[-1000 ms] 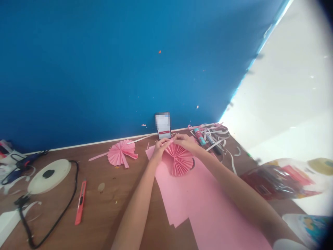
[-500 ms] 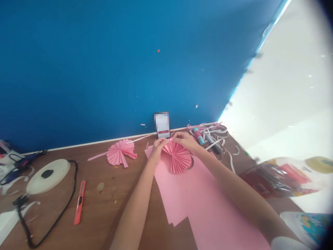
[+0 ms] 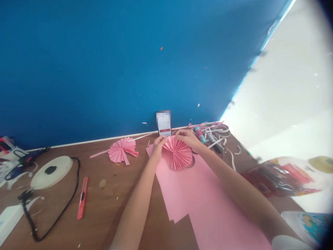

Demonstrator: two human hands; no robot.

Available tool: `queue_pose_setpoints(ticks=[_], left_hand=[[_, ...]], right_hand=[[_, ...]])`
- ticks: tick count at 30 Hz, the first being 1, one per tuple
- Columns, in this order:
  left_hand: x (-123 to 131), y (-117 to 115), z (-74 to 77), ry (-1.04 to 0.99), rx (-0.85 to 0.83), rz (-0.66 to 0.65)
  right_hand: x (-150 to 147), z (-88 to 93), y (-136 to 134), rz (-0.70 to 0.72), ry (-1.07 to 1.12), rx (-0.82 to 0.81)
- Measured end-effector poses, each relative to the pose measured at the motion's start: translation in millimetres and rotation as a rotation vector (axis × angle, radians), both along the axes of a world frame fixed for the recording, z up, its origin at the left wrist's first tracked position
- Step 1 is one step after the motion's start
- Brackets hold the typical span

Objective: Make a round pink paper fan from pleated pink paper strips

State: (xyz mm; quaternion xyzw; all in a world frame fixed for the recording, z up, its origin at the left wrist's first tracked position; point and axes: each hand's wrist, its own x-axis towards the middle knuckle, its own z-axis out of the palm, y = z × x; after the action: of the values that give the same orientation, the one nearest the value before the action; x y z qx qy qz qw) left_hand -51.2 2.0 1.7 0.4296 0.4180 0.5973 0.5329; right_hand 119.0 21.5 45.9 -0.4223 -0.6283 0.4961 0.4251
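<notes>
A pleated pink paper rosette (image 3: 179,157) is spread into a near-full circle between my hands, above a large pink paper sheet (image 3: 208,201). My left hand (image 3: 158,146) pinches its upper left edge. My right hand (image 3: 188,138) grips the upper right edge, fingers bent over the folds. The fingertips partly cover the rosette's top rim. To the left lies a second pink rosette (image 3: 121,151), with a gap in its circle and loose strips sticking out. Just behind my hands, a phone (image 3: 164,122) leans upright against the blue wall.
A red box cutter (image 3: 82,198) lies on the brown table (image 3: 111,208), left of my arms. Farther left are a round white disc (image 3: 52,172) and a black cable (image 3: 58,218). At the back right, a glue stick (image 3: 199,134) sits among paper strips (image 3: 218,130). A plastic packet (image 3: 275,177) is at right.
The rosette's top has opened wider and rounder, and my hands have moved slightly apart at its upper edge. The whole view has shifted a little.
</notes>
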Motion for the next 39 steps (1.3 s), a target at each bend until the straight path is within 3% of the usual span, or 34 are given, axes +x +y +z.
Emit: queue_pose_setpoints(ticks=[20,39], left_hand=[[-1.3,-2.5,3.4,-0.014,-0.003,0.036],[-0.5,-0.8,1.1,-0.018,0.021,0.015]], right_hand=[[1.1,8.8,-2.8,-0.007,0.017,-0.048],[6.5,8.8,2.3,-0.021,-0.016,0.027]])
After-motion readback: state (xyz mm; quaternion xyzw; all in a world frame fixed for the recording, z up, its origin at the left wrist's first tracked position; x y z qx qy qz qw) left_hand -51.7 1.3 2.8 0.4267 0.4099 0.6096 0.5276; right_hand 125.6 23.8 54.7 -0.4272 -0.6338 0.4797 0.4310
